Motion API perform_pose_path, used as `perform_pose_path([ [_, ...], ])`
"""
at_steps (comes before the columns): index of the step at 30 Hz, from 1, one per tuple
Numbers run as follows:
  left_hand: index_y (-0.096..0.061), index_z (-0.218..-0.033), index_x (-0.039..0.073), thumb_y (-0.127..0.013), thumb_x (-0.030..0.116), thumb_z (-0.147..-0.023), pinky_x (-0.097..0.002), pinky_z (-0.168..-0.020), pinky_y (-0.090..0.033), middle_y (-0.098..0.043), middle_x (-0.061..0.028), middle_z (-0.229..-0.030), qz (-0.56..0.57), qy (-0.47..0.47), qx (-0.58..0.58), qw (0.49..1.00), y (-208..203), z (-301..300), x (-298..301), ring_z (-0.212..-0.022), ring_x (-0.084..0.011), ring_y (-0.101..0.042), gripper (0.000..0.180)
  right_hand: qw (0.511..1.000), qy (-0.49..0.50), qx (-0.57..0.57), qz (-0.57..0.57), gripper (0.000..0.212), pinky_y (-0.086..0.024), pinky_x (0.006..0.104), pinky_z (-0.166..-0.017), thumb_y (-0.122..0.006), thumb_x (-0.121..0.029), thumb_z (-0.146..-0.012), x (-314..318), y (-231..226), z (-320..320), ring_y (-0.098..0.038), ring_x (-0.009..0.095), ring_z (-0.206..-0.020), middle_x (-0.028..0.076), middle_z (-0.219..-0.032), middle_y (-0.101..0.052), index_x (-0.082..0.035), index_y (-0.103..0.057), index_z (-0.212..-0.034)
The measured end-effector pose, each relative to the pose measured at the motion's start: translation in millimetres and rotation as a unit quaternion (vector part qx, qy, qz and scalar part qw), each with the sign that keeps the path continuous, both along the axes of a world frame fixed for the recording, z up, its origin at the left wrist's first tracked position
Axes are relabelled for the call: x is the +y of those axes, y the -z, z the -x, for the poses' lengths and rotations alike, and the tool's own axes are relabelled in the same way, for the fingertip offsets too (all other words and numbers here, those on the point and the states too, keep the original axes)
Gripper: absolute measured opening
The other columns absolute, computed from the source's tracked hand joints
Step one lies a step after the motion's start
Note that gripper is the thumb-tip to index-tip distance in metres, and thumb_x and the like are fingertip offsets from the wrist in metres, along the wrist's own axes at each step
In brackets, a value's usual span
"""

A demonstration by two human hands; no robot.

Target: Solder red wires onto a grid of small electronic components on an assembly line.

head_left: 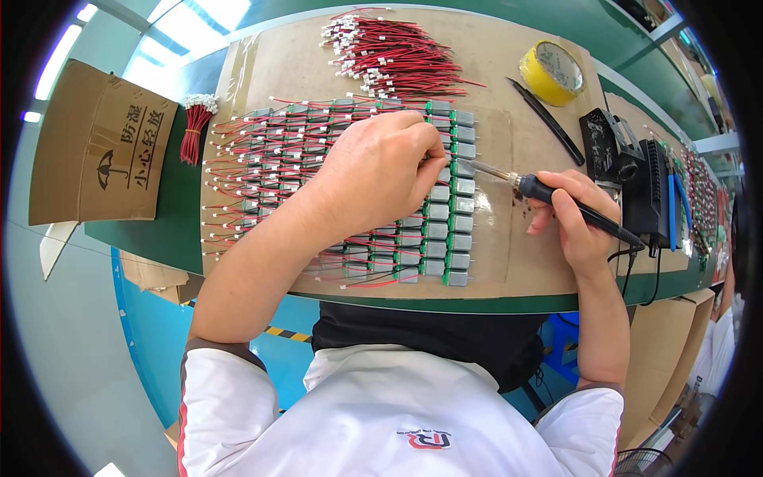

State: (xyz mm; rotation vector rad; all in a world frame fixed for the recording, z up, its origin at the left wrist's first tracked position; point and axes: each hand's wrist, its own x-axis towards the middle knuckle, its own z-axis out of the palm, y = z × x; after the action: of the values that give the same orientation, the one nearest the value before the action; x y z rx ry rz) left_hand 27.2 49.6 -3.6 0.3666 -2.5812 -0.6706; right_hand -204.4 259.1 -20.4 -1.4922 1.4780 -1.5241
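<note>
A: Where do we have the soldering iron (536, 190)?

B: At the right edge of the grid of grey blocks (435, 230), its tip pointing left by the outermost column. Whether it touches a block, we cannot tell.

A: And our right hand (588, 242)?

B: We have its fingers clamped on the dark handle.

A: What about our left hand (381, 171)?

B: It reaches over the grid, fingers curled in close together near the iron's tip. We cannot tell whether they pinch anything.

A: What do we see running off the blocks?

B: Thin red and black leads (258, 179) with white connectors, stretching mostly to the left.

A: Further out?

B: Past the far side we find a heap of loose red wires (405, 60), then a yellow tape roll (534, 77) and a slim black tool (548, 121). On our right stands a black boxy unit (648, 199); on our left, a compact wire bundle (195, 135) sits beside a cardboard box (71, 143).

A: And underneath?

B: A brown cardboard sheet (493, 278) covers much of our green tabletop (171, 215).
</note>
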Motion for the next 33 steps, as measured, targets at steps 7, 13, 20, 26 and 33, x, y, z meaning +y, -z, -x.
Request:
perform_pose_path([
  [7,-0.072,-0.090,0.002,-0.078,0.007,-0.089,-0.0408,-0.069,-0.057,-0.067,-0.0107,-0.083,-0.001,0.002,0.004,1.000,-0.4,-0.1,-0.1,-0.075,-0.0286,-0.070,0.008,1.000,0.003,-0.006,-0.009,0.028,-0.059,0.0296,-0.063,-0.057,-0.002,-0.104,-0.1,-1.7,-2.5,-0.073,0.022,-0.067,0.021,-0.100,-0.073,0.011,-0.072,-0.125],
  [13,-0.072,-0.090,0.002,-0.078,0.007,-0.089,-0.0409,-0.069,-0.057,-0.066,-0.0107,-0.082,-0.007,0.003,0.004,1.000,0.0,-0.1,-0.2,-0.074,-0.0291,-0.070,0.008,1.000,-0.002,0.000,0.000,0.028,-0.059,0.0293,-0.063,-0.057,-0.001,-0.104,-1.1,-2.2,-2.1,-0.072,0.022,-0.066,0.021,-0.098,-0.073,0.010,-0.073,-0.125],
  [20,-0.072,-0.090,0.002,-0.078,0.007,-0.089,-0.0409,-0.069,-0.057,-0.066,-0.0107,-0.082,-0.004,0.005,0.005,1.000,0.3,0.0,-0.5,-0.074,-0.0288,-0.070,0.008,1.000,-0.001,0.011,-0.004,0.029,-0.059,0.0304,-0.062,-0.057,-0.002,-0.104,1.1,0.4,0.0,-0.072,0.022,-0.066,0.021,-0.098,-0.073,0.011,-0.072,-0.125],
  [26,-0.072,-0.091,0.002,-0.078,0.008,-0.089,-0.0407,-0.069,-0.057,-0.067,-0.0107,-0.083,-0.005,0.004,0.003,1.000,0.1,-0.5,-0.3,-0.075,-0.0285,-0.070,0.009,1.000,-0.002,-0.012,0.012,0.030,-0.060,0.0313,-0.059,-0.056,-0.005,-0.107,2.5,3.8,3.5,-0.071,0.023,-0.066,0.022,-0.099,-0.072,0.012,-0.071,-0.126],
  [33,-0.072,-0.091,0.002,-0.078,0.008,-0.089,-0.0408,-0.069,-0.057,-0.067,-0.0105,-0.083,0.001,0.002,0.000,1.000,-0.6,-0.2,-0.2,-0.075,-0.0283,-0.070,0.009,1.000,0.002,-0.012,0.007,0.030,-0.060,0.0308,-0.059,-0.056,-0.005,-0.107,2.0,1.6,2.6,-0.071,0.023,-0.065,0.022,-0.099,-0.072,0.012,-0.071,-0.125],
])
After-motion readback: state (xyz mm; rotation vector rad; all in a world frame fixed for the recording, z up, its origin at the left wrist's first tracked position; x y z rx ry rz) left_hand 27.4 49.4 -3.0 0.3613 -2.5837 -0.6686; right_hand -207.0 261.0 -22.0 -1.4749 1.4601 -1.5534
